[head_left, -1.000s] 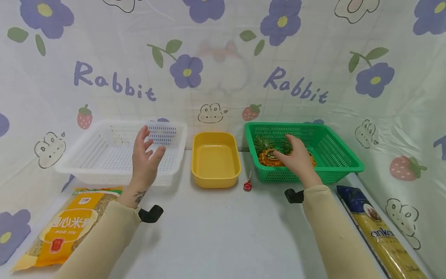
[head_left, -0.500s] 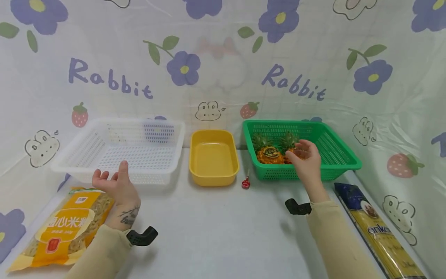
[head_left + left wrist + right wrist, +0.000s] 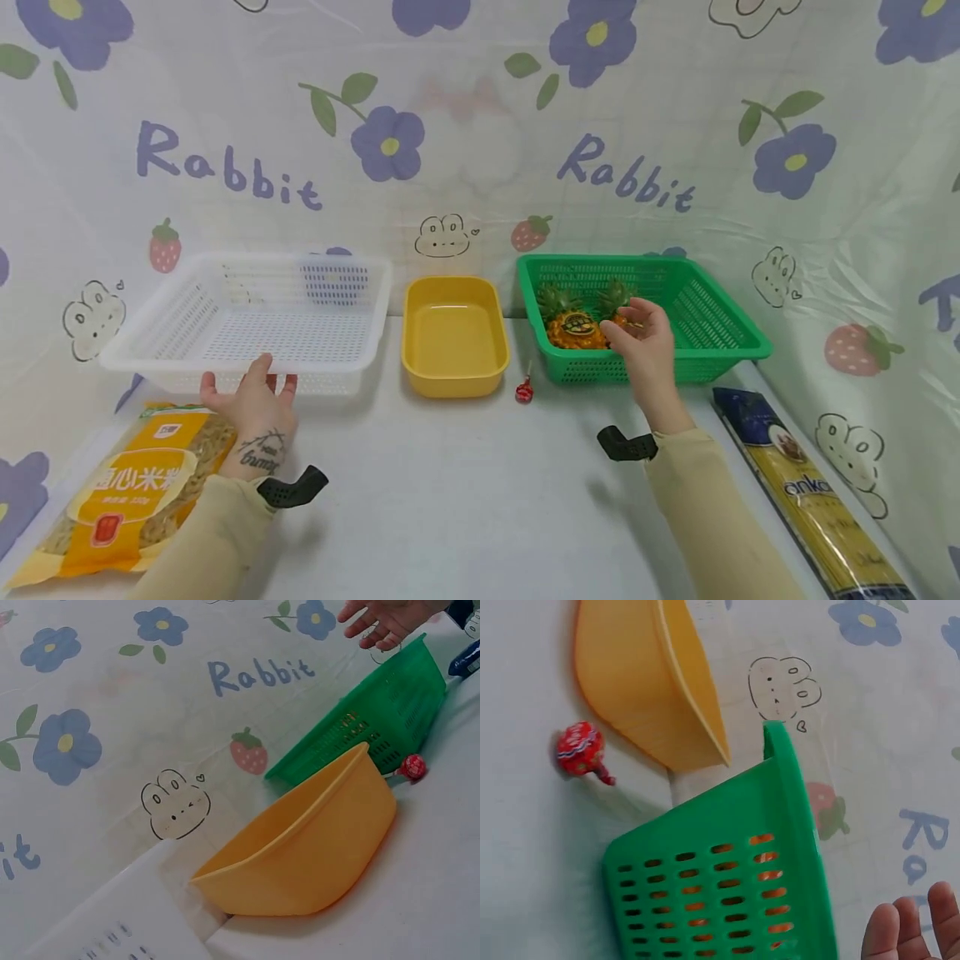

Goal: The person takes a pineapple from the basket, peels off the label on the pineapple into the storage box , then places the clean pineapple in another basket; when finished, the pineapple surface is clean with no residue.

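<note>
Floral cloth point(image 3: 472, 187) behind white tabletop point(image 3: 465, 500). From its middle: green basket point(image 3: 588, 367) at 2 o'clock, two pineapples point(image 3: 573, 331) inside; right hand point(image 3: 648, 346) above near side, fingers loosely bent, empty. White basket point(image 3: 337, 382) at 10 o'clock; left hand point(image 3: 252, 410) by near rim, fingers spread, empty, contact unclear.

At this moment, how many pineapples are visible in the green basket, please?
2. One pineapple is in the left part of the green basket; the second pineapple is just right of it, partly covered by the right hand. That hand may hide more.
</note>
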`<state>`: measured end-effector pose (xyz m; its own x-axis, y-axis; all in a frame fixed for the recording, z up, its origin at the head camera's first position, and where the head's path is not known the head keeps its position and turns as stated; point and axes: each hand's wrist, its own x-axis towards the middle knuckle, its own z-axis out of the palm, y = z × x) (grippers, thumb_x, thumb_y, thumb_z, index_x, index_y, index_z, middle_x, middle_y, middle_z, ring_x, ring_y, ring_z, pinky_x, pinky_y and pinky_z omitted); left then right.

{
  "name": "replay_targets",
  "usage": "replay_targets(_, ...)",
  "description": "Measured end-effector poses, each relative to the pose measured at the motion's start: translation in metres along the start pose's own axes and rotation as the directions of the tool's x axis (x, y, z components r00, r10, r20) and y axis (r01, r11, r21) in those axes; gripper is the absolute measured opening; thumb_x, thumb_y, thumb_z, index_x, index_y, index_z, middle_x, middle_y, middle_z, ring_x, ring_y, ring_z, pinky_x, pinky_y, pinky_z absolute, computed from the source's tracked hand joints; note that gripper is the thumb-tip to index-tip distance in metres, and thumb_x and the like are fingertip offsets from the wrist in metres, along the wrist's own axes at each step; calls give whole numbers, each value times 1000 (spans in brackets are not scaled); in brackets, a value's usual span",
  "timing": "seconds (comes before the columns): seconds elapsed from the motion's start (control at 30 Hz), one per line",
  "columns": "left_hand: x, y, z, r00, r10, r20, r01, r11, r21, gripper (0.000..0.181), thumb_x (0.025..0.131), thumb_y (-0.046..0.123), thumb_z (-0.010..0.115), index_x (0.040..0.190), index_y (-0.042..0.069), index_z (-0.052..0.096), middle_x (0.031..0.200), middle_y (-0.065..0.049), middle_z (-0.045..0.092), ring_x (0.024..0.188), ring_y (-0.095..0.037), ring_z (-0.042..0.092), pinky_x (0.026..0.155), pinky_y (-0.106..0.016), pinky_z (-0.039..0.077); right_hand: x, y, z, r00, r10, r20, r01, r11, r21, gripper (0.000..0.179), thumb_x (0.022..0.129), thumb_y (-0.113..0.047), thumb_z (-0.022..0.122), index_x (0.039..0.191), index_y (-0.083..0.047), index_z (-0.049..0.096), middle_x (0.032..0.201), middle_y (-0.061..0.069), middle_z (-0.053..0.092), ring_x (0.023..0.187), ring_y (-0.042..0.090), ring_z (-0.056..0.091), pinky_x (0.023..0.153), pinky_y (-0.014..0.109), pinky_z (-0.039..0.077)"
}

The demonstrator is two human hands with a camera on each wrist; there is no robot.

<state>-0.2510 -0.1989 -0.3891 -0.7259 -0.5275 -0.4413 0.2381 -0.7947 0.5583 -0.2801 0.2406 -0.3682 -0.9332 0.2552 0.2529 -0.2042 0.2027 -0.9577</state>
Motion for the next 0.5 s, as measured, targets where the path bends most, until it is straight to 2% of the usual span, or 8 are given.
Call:
replay_targets(0.17,6,2,3,999,-26,-37,26,1000,-18,96,72,4,77,128,53,17,126,5,32,112,-17,40,90,-32,46,16,-15,7,995,-11,97,25,990,-141,65,85,-31,66,138,-14,33,130,9,42,112,27,44,86,37,44)
replay_targets(0.27,9,3,3,999,-27,-33,26,999,-35,95,73,1,75,129,53,19,127,5,35,112,-18,40,91,-33,46,29,-24,11,987,0,161,46,960,-277,72,83,-36,67,141,-15,29,138,13,37,120,33,41,90,46,42)
replay_targets(0.33,11,3,2,999,-23,-22,21,998,-57,93,75,-3,72,130,52,21,130,5,37,113,-19,42,92,-36,47,38,-30,13,979,20,204,63,918,-391,76,82,-39,67,143,-15,27,141,14,33,123,35,38,93,51,40)
replay_targets(0.37,12,3,2,1000,-21,-20,19,998,-64,92,76,-4,71,130,51,22,130,4,38,113,-20,43,91,-37,48,42,-33,14,974,35,224,73,888,-454,79,82,-40,67,144,-14,26,143,15,31,126,36,36,94,53,39)
replay_targets(0.5,16,3,-1,1000,-14,-6,14,997,-82,86,77,-8,67,129,48,27,132,2,39,113,-22,46,87,-41,51,55,-43,19,951,102,293,123,745,-656,81,81,-40,67,144,-13,25,146,19,24,129,42,28,95,59,36)
